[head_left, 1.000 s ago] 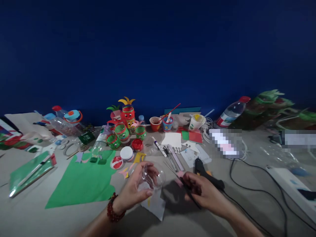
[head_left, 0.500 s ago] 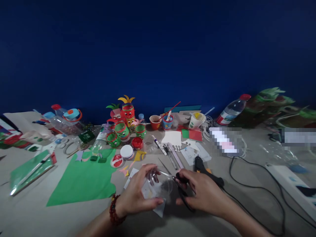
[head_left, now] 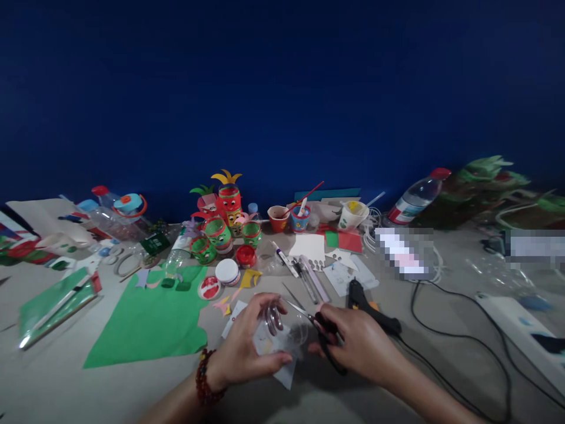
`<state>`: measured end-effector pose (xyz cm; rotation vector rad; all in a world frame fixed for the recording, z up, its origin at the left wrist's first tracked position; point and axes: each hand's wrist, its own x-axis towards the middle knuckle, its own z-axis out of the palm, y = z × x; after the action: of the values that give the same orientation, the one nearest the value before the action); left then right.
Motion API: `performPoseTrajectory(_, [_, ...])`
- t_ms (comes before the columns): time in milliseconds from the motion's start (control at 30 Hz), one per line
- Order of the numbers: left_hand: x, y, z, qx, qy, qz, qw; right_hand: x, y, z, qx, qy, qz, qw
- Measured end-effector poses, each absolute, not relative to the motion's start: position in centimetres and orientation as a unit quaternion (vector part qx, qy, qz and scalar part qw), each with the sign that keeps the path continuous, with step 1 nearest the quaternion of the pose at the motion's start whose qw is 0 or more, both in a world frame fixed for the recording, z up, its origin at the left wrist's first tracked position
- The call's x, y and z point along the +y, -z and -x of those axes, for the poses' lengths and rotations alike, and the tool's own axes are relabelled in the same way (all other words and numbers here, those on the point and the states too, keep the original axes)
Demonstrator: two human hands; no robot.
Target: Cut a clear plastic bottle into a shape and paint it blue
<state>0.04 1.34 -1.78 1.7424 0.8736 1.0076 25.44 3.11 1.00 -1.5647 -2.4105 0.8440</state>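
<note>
My left hand (head_left: 245, 344) is curled round a clear plastic bottle piece (head_left: 274, 321) with ridged sides, thumb below it and fingers behind. In my right hand (head_left: 359, 341) is a pair of scissors (head_left: 312, 318) with dark handles, the fingers in or around the loops. Its metal blades are slightly apart and point left toward the top of the plastic piece. Whether they touch its edge I cannot tell. Beneath the left hand lies a white sheet of paper (head_left: 286, 374), partly covered.
Green felt-like sheet (head_left: 150, 324) lies at left. Decorated cups (head_left: 218, 235), a white-lidded jar (head_left: 227, 271) and paper scraps stand ahead. Pens (head_left: 304, 280) lie beyond the scissors. A black glue gun (head_left: 371, 309) with a trailing cord is right of them, near a blurred-out phone-like object (head_left: 401, 253).
The scissor blades are closer together and my right hand has shifted slightly left. My left hand stays nearly still, holding the clear plastic piece.
</note>
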Motion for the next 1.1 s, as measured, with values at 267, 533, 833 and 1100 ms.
performPoseTrajectory(267, [1.6,1.4,0.0,0.331,-0.424,-0.667,0.515,3.3,0.0,-26.0,-0.828,-0.255,0.490,0.096])
performPoseTrajectory(533, [2.0,1.6,-0.1,0.306,-0.423,-0.602,0.604,3.8,0.9,-27.3,-0.855,-0.212,0.468,0.075])
performPoseTrajectory(833, [2.2,2.0,0.0,0.324,-0.401,-0.649,0.560,3.5,-1.1,-26.7,-0.841,-0.225,0.488,0.067])
performPoseTrajectory(1100, [1.8,1.7,0.1,0.340,-0.384,-0.709,0.485,3.5,-2.9,-26.3,-0.841,-0.252,0.476,0.051])
